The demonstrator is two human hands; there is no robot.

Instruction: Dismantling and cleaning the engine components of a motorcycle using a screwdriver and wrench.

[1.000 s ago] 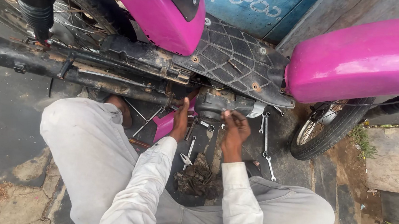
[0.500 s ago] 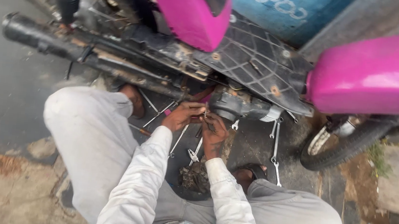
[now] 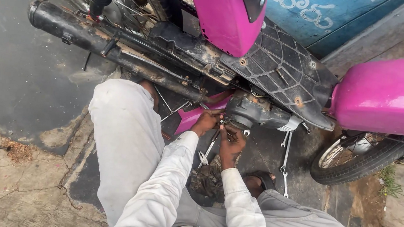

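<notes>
- Black exhaust pipe (image 3: 120,49) runs along the left, dirty and rusted.
- Pink body panel (image 3: 226,14) above; second pink panel (image 3: 386,94) at right.
- Black footboard (image 3: 282,67) lies between the two panels.
- Tyre (image 3: 356,161) at lower right.
- Long spanner (image 3: 285,158) lies on the ground.
- Blue wall (image 3: 325,12) at top.

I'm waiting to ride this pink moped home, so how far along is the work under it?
Done: a pink panel is off and lies on the ground. In hand: the left hand and right hand are both at the underside of the grey engine, apparently around a small tool. Left: spanners lie loose on the ground and the panel is not refitted.
</notes>
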